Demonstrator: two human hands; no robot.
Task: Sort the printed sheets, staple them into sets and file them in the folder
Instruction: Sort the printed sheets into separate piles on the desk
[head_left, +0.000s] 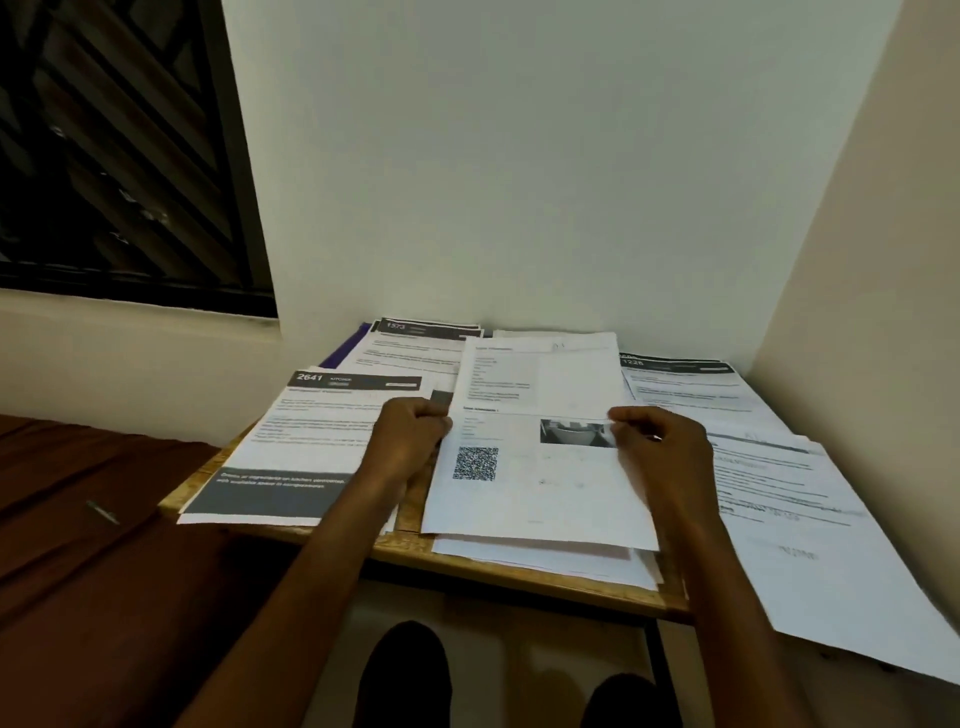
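Sheet with QR code (535, 467): held over the middle of the wooden table (519, 569), above a small stack of white sheets (545, 558) whose near edges show beneath it; it carries a small grey photo and lines of text.
Left hand (410, 436): fingers curled round the left edge of the sheet with QR code, pinching it.
Right hand (660, 441): fingers and thumb pinch the right edge of the same sheet, beside the photo.
Sheet headed 2641 (306, 447): lies on the left of the table, its near edge hanging past the table's rim; a grey band runs across its lower part.
Sheet headed 1573 (410, 345): at the back, near the wall, partly under other paper.
Purple folder (345, 348): only a strip shows at the back left, under the sheet headed 1573.
Right-hand sheets (779, 483): spread along the right side, overhanging the table's front corner.
Brown cloth (104, 545): left of the table, with a small pen-like thing (102, 512) lying on it.
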